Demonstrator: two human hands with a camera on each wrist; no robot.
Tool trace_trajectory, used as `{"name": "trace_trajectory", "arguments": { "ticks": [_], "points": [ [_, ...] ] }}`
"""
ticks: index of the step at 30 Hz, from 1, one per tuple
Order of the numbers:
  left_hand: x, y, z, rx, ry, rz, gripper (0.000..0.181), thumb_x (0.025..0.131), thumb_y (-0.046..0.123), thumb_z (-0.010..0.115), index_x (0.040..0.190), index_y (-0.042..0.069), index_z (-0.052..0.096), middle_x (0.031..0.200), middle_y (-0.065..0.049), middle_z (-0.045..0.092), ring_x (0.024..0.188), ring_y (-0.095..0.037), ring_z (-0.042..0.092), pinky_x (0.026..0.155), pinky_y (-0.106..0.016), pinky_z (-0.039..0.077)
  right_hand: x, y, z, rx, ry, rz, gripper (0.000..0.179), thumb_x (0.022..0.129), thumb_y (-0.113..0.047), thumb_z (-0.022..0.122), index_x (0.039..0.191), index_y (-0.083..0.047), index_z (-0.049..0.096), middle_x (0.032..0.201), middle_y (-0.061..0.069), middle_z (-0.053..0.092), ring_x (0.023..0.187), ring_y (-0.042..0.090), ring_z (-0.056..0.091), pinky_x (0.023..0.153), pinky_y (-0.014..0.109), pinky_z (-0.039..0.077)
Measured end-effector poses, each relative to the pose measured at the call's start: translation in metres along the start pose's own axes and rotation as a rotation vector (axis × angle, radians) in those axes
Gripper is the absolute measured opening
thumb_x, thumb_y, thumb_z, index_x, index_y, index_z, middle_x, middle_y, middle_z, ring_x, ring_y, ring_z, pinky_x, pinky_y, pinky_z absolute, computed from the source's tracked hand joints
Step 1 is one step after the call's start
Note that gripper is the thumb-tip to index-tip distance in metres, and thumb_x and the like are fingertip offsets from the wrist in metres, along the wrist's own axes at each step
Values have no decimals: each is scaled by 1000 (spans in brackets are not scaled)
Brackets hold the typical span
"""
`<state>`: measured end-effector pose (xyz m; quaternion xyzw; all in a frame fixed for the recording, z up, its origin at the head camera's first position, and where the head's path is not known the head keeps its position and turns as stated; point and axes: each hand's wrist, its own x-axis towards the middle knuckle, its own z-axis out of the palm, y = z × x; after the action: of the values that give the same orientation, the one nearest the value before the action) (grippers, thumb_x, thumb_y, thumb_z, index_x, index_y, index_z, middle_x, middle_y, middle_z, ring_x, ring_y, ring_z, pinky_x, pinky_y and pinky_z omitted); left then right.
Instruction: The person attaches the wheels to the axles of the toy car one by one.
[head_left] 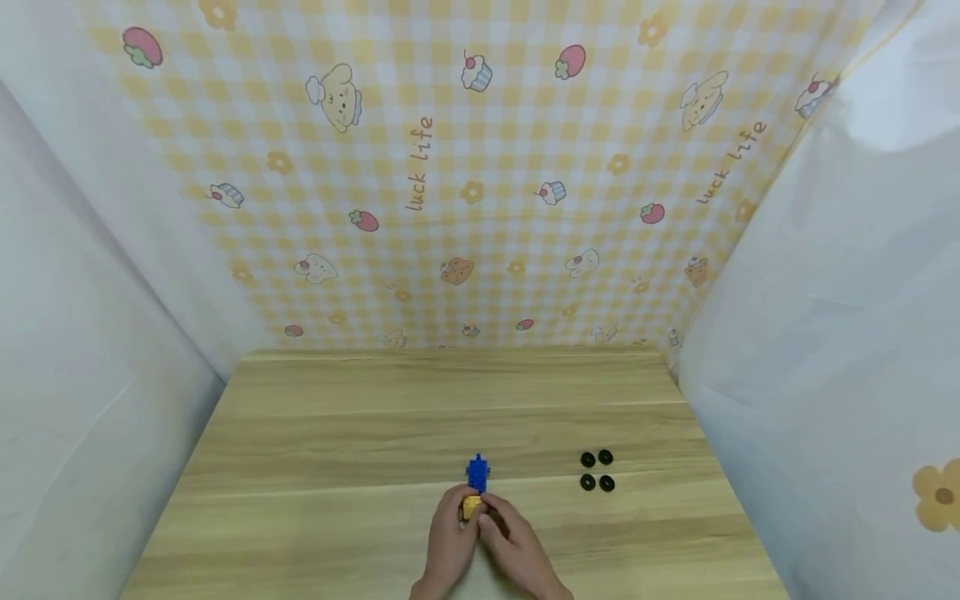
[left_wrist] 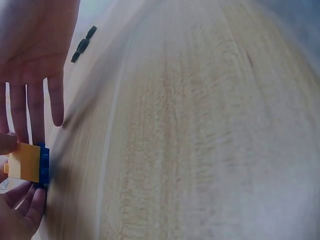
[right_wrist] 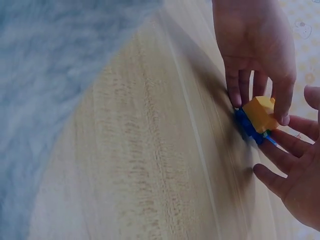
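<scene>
A blue toy car base (head_left: 477, 472) with side pegs lies in front of me, its near end between my hands. The yellow toy brick (head_left: 472, 507), with a sloped face, sits over that end. My left hand (head_left: 450, 537) pinches the brick, its thumb on the near side and fingers reaching down along the blue base (right_wrist: 245, 122). My right hand (head_left: 517, 546) is at the other side, fingers fairly straight, fingertips at the base and brick. Its thumb (right_wrist: 312, 96) stands apart from the brick in the right wrist view. In the head view, the hands partly hide both pieces.
Several small black wheels (head_left: 597, 471) lie grouped on the wooden table (head_left: 337, 433), to the right of my hands. A yellow checked cloth (head_left: 480, 233) hangs behind the table, with white sheets (head_left: 825, 333) at both sides.
</scene>
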<state>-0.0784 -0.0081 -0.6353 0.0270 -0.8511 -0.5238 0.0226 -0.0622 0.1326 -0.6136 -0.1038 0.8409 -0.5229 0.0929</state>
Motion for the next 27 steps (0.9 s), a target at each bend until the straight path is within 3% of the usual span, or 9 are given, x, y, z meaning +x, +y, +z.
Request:
{"name": "trace_trajectory", "arguments": {
  "ticks": [4,7,15,19,24,27],
  "points": [
    [1,0,-1,-36,26,-49,17,93,14,70,110,12,66,114,-3,67,110,-20,64,90,-39,54,1,2,0,52,-1,-36,47,105,-36,48,141,-5,52,142,14,57,129,31,56,105,31,48],
    [2,0,-2,-67,41,-90,16,91,12,69,107,11,67,105,-2,70,99,-16,65,81,-30,53,2,7,-3,54,47,-37,42,104,-34,51,135,-6,57,135,11,62,123,23,60,102,28,49],
    [3,3,-3,-30,56,-131,20,81,9,71,101,10,68,90,-1,68,76,-9,57,63,-22,45,2,26,-40,-52,403,149,21,101,-23,58,113,-8,67,107,4,70,93,8,63,80,24,53],
    [6,2,-5,-62,75,-133,17,86,8,65,102,10,70,81,0,66,64,-7,51,54,-20,41,3,34,-66,-51,533,224,18,101,-17,58,109,-4,68,102,8,70,87,9,62,75,23,52],
    [4,-2,-11,-177,57,-162,16,97,12,58,108,10,70,73,0,60,55,-6,47,49,-20,39,-3,40,-80,-86,596,275,21,102,-20,57,108,-4,69,98,8,70,83,5,59,72,21,50],
    [2,-3,-15,-309,5,-220,21,103,20,52,115,8,65,80,-5,63,60,-7,56,52,-22,47,-6,44,-86,-102,625,271,19,101,-18,59,107,-3,69,95,7,69,78,1,56,69,20,49]
  ]
}}
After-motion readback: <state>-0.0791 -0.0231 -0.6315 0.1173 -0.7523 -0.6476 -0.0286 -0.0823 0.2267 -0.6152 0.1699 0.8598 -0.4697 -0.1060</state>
